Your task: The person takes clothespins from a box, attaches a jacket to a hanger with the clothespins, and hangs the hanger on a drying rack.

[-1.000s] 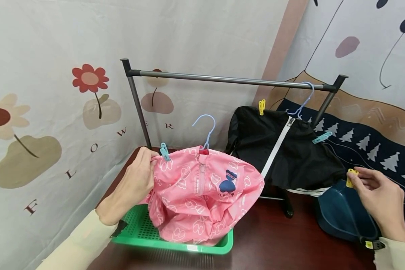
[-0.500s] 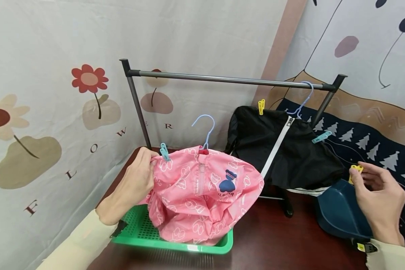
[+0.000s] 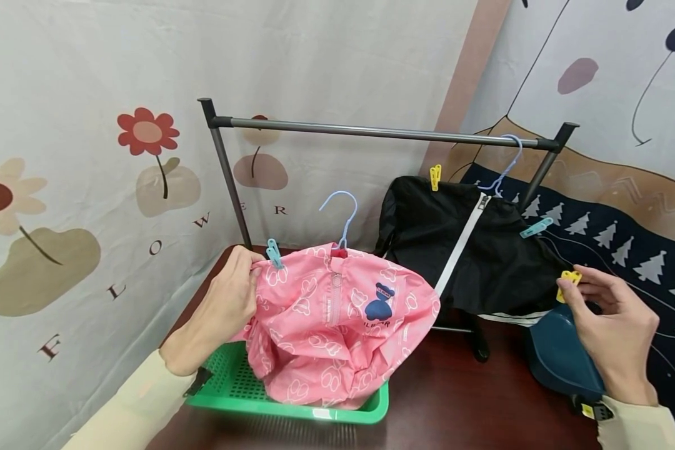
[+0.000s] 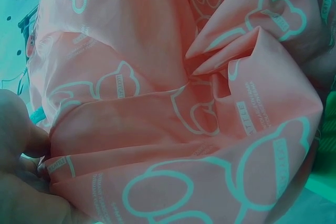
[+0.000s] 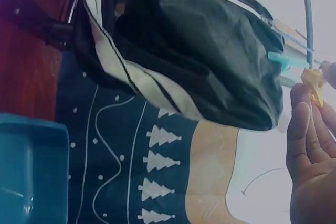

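My left hand (image 3: 229, 297) pinches the left shoulder of a pink jacket (image 3: 315, 337) with white bear outlines. A light blue hanger (image 3: 347, 220) sticks up from its collar, its hook free of any rail. Beside my fingers, a blue clothespin (image 3: 273, 253) is clipped to that shoulder. In the left wrist view, pink fabric (image 4: 136, 129) fills most of the picture. Between thumb and fingers, my right hand (image 3: 619, 331) pinches a yellow clothespin (image 3: 568, 286), apart from the pink jacket and near the black jacket's sleeve. The right wrist view shows this yellow clothespin (image 5: 313, 85) too.
A black jacket (image 3: 427, 237) hangs by its hanger from the rack's rail (image 3: 360, 131), with a yellow clothespin (image 3: 435, 178) and a blue clothespin (image 3: 536, 228) on it. Under the pink jacket stands a green basket (image 3: 292, 410). A dark blue bin (image 3: 565, 356) sits at right.
My right hand first rises slightly over the bin, then shifts left with the yellow clothespin toward the black jacket's sleeve. My left hand and the pink jacket stay in place.
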Action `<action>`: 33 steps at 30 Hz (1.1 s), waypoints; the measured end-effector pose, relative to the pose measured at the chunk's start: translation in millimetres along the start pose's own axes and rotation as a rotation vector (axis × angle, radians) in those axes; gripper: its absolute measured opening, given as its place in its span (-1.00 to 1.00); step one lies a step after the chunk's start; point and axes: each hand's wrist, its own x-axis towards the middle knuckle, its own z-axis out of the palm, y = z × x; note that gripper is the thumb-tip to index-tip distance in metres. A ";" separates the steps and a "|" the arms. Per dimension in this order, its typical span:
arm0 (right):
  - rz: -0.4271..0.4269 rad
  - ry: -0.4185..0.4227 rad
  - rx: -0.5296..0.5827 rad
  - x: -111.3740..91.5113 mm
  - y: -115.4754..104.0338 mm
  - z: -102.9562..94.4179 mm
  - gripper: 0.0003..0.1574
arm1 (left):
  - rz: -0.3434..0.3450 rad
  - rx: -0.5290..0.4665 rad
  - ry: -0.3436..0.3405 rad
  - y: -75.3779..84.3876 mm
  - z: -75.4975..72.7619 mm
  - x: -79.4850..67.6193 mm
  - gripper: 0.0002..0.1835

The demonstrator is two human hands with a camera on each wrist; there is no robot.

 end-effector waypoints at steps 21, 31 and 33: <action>-0.110 -0.082 0.167 -1.7 -17.9 33.4 -0.39 | 0.020 0.011 0.041 -3.5 3.7 -0.3 -0.84; -0.114 -0.113 0.176 -4.6 -26.1 48.0 -0.35 | 0.010 0.006 0.017 -4.5 3.6 0.5 -0.83; -0.119 -0.121 0.181 -4.3 -27.7 50.0 -0.34 | 0.009 0.003 0.014 -4.9 3.9 0.7 -0.83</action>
